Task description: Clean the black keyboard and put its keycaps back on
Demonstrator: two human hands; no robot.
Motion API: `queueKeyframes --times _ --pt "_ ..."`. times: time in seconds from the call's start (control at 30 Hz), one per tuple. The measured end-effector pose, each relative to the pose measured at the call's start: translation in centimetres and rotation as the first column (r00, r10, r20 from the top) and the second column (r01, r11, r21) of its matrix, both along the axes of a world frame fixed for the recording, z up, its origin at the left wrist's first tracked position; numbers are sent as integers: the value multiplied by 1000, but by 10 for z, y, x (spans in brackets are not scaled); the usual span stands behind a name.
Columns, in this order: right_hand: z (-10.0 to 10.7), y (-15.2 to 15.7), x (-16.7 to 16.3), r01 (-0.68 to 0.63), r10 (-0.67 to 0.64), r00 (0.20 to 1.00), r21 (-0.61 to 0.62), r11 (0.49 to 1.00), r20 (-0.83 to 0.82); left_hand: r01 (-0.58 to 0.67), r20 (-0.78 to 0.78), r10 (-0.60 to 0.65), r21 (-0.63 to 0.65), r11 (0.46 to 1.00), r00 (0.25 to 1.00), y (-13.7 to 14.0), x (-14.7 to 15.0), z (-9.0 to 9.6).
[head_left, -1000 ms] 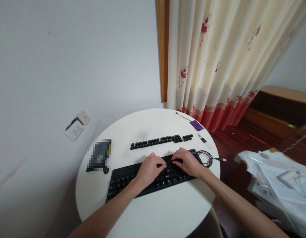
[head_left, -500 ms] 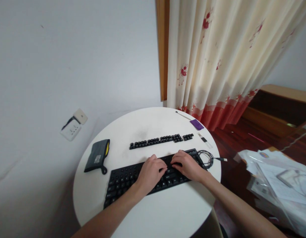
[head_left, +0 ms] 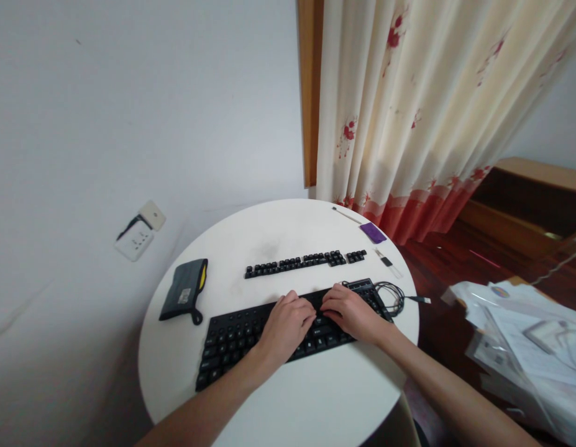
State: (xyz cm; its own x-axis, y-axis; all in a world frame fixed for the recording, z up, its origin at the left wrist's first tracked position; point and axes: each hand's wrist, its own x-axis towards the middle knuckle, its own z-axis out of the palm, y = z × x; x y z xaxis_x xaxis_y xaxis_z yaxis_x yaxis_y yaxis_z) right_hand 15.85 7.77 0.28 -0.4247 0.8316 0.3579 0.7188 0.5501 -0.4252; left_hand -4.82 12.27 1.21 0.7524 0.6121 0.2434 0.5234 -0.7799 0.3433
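Note:
A black keyboard [head_left: 236, 338] lies slantwise across the round white table [head_left: 315, 397]. Over its right half, my left hand [head_left: 288, 320] is curled, with thumb and fingers drawn together. My right hand [head_left: 350, 312] bends in from the other side, its fingertips close to those of the left and pressed together low over the keys. Whatever lies between the fingertips is too small and hidden to make out. Beyond the keyboard, several loose black keycaps [head_left: 288, 266] stand in rows. The coiled USB cable [head_left: 393, 298] rests at the keyboard's right end.
A dark pouch [head_left: 182, 288] with a yellow inside lies on the left. Along the right rim are a thin brush-like stick [head_left: 347, 215], a purple cloth [head_left: 373, 233] and a wire tool with a black grip [head_left: 386, 261]. A wall, a curtain [head_left: 409, 124] and plastic-covered papers [head_left: 525, 341] surround the table.
The view has shifted slightly. Both hands stay at about the same spot on the keyboard, with only small finger movements. The loose keycaps have not moved.

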Motion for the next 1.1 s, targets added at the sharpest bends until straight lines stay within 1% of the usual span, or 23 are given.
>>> queueKeyframes --times 0.27,0.4,0.53,0.67,0.87,1.0,1.1 --pt "2 1 0 -49 46 995 37 998 87 14 10 -14 19 1000 1000 1 -2 -5" --pt "3 1 -1 -49 44 991 38 998 124 26 10 -26 42 999 1000 1 -3 -6" --pt "7 -1 -2 -26 21 989 31 999 146 26 -2 -26 53 998 1000 -2 -3 -4" --pt "9 -10 -5 18 -20 993 23 1000 116 28 -2 -28 56 998 1000 -6 -3 -1" --pt "0 -22 -11 133 -135 986 33 991 95 32 8 -33 63 997 999 -7 -1 -4" --pt "-3 -24 -12 158 -159 980 20 987 120 21 -6 -20 102 995 1000 -9 -1 -7" --pt "-2 -24 -13 167 -167 978 13 986 122 15 -19 -13 107 994 1000 -11 -2 -9"
